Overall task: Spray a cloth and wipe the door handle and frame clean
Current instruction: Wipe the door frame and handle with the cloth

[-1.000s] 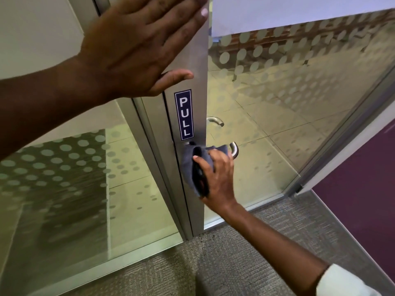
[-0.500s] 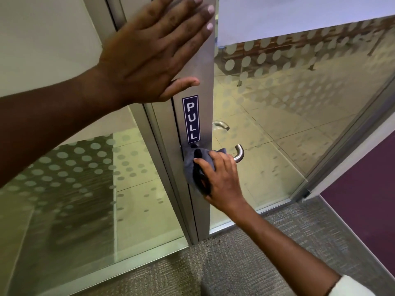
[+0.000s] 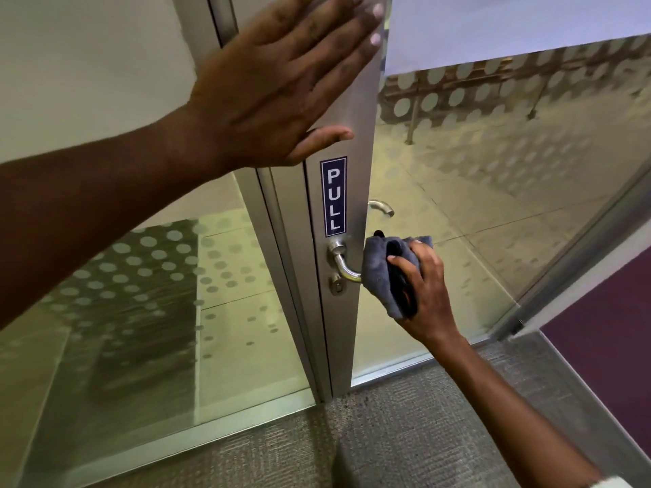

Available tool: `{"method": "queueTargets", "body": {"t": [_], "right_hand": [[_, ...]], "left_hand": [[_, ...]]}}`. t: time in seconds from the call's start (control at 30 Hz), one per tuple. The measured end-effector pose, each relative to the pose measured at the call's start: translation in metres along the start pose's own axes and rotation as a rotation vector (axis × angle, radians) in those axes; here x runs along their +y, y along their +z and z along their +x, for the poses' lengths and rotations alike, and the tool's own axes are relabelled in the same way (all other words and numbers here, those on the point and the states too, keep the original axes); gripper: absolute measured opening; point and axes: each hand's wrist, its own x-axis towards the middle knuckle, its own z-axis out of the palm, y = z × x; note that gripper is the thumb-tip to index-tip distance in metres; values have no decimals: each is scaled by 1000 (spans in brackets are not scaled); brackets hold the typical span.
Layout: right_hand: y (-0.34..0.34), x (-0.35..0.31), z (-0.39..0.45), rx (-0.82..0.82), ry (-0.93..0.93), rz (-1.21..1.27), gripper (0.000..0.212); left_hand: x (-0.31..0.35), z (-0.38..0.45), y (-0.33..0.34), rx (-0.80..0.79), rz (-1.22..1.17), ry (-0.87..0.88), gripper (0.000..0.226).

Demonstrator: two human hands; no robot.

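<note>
My right hand [image 3: 428, 290] grips a bunched grey cloth [image 3: 382, 272] wrapped around the free end of the silver lever door handle [image 3: 343, 264]. The handle's base and the keyhole under it show bare on the aluminium door frame [image 3: 355, 135], just below a blue PULL sticker [image 3: 333, 197]. My left hand [image 3: 281, 89] lies flat and spread against the upper frame, holding nothing. A second handle [image 3: 380, 207] shows through the glass on the door's far side. No spray bottle is in view.
Frosted-dot glass panels [image 3: 158, 276] stand on both sides of the frame. Grey carpet [image 3: 405, 434] covers the floor below. A purple wall [image 3: 606, 364] lies at the lower right, past a second metal frame post [image 3: 570, 276].
The cloth in my right hand slid from the handle's base, near the frame, outward to its free end, uncovering the base and keyhole. My left hand stayed flat on the frame.
</note>
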Motion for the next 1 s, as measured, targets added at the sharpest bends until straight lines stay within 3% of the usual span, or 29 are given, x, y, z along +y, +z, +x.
{"method": "queueTargets", "body": {"t": [0.1,0.23,0.3,0.43,0.7,1.0], "right_hand": [[8,-11,-8,102,156,153,61],[18,-48,-7,376,544,530,67],[19,-67,2,528,669,605,64],[21,-82,19,682,1045,864,64],[13,-98,46,734,1520,1248,57],[16,-150,50,589,1714,1608,34]], "left_hand": [[-1,1,0,2,0,4,78],[0,0,1,19,4,7,78],[0,0,1,20,-1,8,78],[0,0,1,27,0,8,79],[1,0,1,42,6,12,79],[1,0,2,63,22,20,79]]}}
